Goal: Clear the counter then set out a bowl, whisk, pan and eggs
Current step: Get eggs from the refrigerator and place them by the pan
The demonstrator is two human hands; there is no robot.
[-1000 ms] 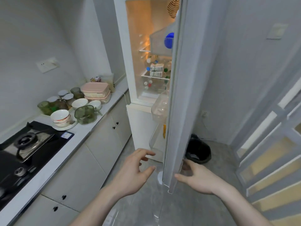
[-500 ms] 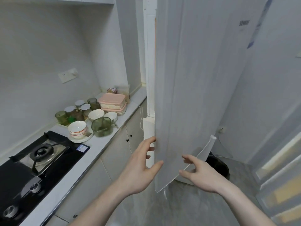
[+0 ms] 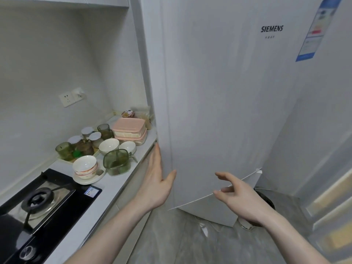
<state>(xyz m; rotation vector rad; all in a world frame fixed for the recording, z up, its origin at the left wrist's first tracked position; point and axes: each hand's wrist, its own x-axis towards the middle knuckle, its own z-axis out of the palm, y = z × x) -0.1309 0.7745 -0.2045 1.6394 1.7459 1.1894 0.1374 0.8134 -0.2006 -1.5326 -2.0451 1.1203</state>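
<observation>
Pressing flat against the fridge door's [image 3: 219, 111] left edge, the left hand [image 3: 157, 184] has straight fingers. The right hand [image 3: 237, 195] hovers near the door's lower edge, fingers loosely curled, empty. Bowls [image 3: 109, 146] crowd the counter [image 3: 112, 189].

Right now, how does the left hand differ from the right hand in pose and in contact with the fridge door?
The left hand is flat with straight fingers, pressed against the left edge of the fridge door; the right hand has loosely curled fingers. The left hand points upward, while the right hand reaches to the left, in front of the door's lower edge; whether it touches cannot be told. Both hold nothing.
</observation>
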